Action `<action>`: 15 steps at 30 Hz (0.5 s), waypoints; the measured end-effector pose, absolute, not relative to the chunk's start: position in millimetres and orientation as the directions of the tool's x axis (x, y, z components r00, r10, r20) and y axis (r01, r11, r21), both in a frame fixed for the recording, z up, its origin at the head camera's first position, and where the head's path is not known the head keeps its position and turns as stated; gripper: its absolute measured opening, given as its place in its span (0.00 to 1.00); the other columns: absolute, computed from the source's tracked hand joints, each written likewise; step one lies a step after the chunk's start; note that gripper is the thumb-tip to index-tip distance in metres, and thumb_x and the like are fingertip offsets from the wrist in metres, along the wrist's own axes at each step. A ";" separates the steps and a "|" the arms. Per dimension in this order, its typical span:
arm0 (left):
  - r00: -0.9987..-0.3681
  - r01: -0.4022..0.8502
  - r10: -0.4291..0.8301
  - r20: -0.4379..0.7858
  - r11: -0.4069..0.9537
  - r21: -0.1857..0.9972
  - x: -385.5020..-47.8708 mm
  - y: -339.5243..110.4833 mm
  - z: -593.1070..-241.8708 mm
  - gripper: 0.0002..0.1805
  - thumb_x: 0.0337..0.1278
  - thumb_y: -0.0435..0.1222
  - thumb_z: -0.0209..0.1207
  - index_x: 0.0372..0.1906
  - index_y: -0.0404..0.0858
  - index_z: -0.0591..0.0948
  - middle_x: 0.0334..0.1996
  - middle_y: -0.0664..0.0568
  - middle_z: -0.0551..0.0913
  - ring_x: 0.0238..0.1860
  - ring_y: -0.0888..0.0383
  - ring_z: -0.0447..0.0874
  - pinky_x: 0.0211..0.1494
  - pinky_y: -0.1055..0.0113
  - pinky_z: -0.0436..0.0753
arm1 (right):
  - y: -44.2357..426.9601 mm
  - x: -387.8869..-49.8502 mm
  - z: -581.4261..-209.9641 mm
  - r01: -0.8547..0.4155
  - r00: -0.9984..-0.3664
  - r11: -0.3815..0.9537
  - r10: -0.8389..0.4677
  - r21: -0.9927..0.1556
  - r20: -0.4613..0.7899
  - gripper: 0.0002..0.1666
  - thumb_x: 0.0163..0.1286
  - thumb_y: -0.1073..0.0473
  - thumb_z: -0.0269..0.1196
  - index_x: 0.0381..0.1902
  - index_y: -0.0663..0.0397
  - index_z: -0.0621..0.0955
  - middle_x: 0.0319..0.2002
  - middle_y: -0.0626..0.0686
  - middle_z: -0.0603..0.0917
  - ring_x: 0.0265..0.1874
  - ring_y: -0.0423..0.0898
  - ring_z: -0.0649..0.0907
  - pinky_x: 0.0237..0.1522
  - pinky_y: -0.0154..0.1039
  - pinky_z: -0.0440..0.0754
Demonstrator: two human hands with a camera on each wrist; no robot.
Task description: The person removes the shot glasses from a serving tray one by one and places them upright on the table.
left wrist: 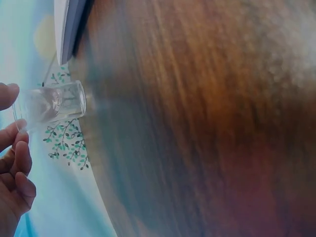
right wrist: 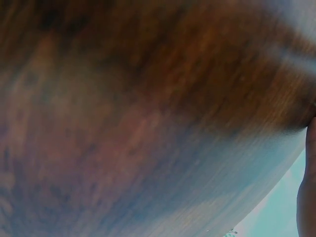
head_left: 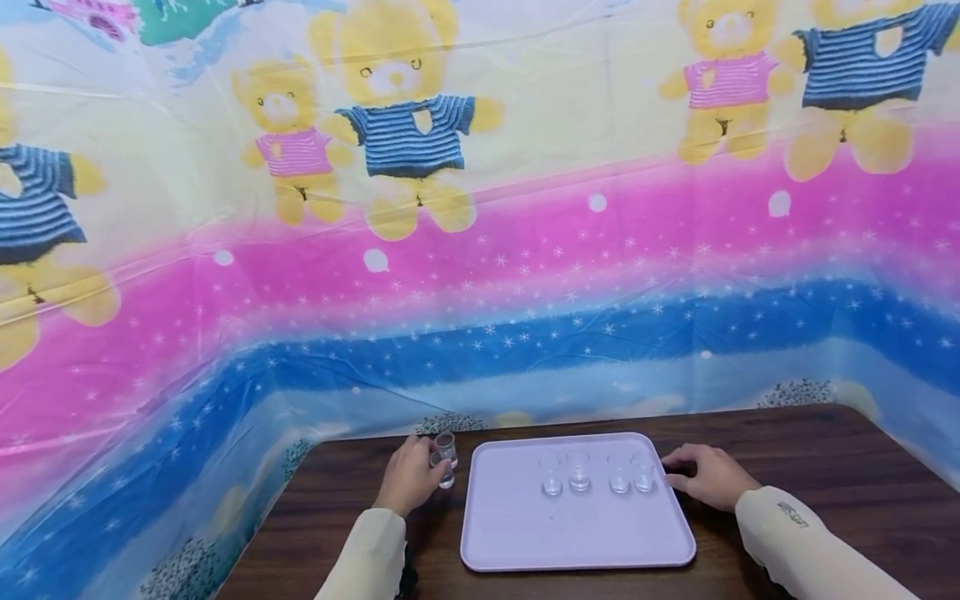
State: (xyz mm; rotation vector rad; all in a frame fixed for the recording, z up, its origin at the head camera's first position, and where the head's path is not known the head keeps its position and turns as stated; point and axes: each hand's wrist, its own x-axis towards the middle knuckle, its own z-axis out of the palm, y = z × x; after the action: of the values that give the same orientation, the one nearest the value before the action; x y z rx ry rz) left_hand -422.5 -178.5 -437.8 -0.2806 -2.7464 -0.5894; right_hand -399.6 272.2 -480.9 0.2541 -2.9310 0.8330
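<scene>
Left of the tray, my left hand [head_left: 408,479] pinches a small clear glass [head_left: 446,477] between thumb and fingers. A second clear glass [head_left: 447,447] stands right behind it. In the left wrist view, the fingertips of the left hand [left wrist: 14,173] grip one glass [left wrist: 52,103] near its rim; whether its base touches the table cannot be told. My right hand [head_left: 711,477] is at the right edge of the lilac tray [head_left: 577,546], fingers loosely extended and holding nothing. Only a small part of the right hand [right wrist: 308,182] shows in the right wrist view.
Several small clear glasses, among them one [head_left: 579,477] left of the middle, stand upright in the tray's back half. The dark wooden table [head_left: 840,475] carries the tray. Behind it hangs a printed cloth [head_left: 540,275] with bears and snowflakes.
</scene>
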 end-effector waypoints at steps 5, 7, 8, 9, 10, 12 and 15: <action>-0.940 0.228 0.101 0.326 0.897 0.378 -421.7 -177.4 -439.0 0.15 0.53 0.40 0.66 0.39 0.32 0.80 0.31 0.49 0.73 0.32 0.54 0.76 0.39 0.56 0.77 | 269.7 -398.7 -480.4 -0.179 -0.983 0.837 -0.136 -0.518 0.122 0.17 0.59 0.56 0.68 0.46 0.55 0.83 0.43 0.53 0.82 0.48 0.59 0.77 0.49 0.60 0.70; -0.943 0.216 0.092 0.320 0.899 0.380 -422.3 -176.6 -439.4 0.15 0.53 0.40 0.66 0.40 0.32 0.80 0.31 0.49 0.73 0.32 0.55 0.75 0.39 0.56 0.77 | 269.7 -399.0 -481.0 -0.177 -0.984 0.836 -0.133 -0.519 0.121 0.17 0.59 0.55 0.68 0.46 0.55 0.83 0.42 0.52 0.82 0.48 0.59 0.78 0.49 0.60 0.70; -0.944 0.211 0.087 0.318 0.901 0.380 -422.9 -176.1 -439.7 0.15 0.53 0.40 0.66 0.40 0.32 0.80 0.31 0.49 0.73 0.32 0.55 0.75 0.39 0.56 0.77 | 269.7 -398.8 -480.7 -0.178 -0.983 0.835 -0.133 -0.520 0.122 0.17 0.59 0.55 0.68 0.46 0.55 0.83 0.42 0.52 0.82 0.48 0.59 0.78 0.49 0.60 0.70; -0.944 0.208 0.084 0.318 0.902 0.379 -423.5 -175.5 -439.8 0.15 0.54 0.40 0.66 0.40 0.32 0.80 0.32 0.49 0.73 0.32 0.55 0.75 0.39 0.56 0.77 | 269.9 -398.8 -480.7 -0.178 -0.983 0.835 -0.133 -0.520 0.123 0.18 0.59 0.55 0.68 0.46 0.55 0.83 0.43 0.52 0.82 0.48 0.59 0.77 0.49 0.61 0.70; -0.944 0.205 0.081 0.320 0.903 0.377 -423.9 -175.0 -440.0 0.16 0.53 0.40 0.66 0.40 0.32 0.80 0.32 0.49 0.73 0.32 0.55 0.75 0.39 0.56 0.77 | 270.2 -398.9 -480.6 -0.179 -0.983 0.836 -0.133 -0.519 0.124 0.18 0.59 0.55 0.68 0.46 0.55 0.83 0.43 0.53 0.82 0.48 0.59 0.77 0.49 0.61 0.70; -0.940 0.205 0.078 0.331 0.907 0.368 -424.4 -174.3 -440.3 0.16 0.53 0.40 0.66 0.40 0.32 0.81 0.31 0.49 0.73 0.33 0.54 0.75 0.40 0.56 0.77 | 270.8 -399.1 -480.4 -0.178 -0.983 0.836 -0.131 -0.518 0.126 0.18 0.59 0.55 0.68 0.46 0.54 0.83 0.43 0.53 0.82 0.48 0.59 0.77 0.50 0.60 0.70; -0.925 0.214 0.078 0.371 0.916 0.341 -424.5 -172.9 -440.8 0.17 0.51 0.42 0.67 0.39 0.32 0.81 0.32 0.49 0.73 0.34 0.53 0.74 0.42 0.55 0.77 | 271.5 -399.2 -480.2 -0.179 -0.983 0.838 -0.133 -0.516 0.125 0.17 0.59 0.55 0.68 0.46 0.55 0.83 0.43 0.53 0.82 0.49 0.59 0.77 0.50 0.60 0.70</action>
State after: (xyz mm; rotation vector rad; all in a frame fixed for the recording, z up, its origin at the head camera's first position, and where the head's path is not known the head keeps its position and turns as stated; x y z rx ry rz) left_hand -424.5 -172.9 -440.8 -0.2143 -2.7225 -0.5401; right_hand -399.2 271.5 -480.2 0.2490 -2.9301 0.8357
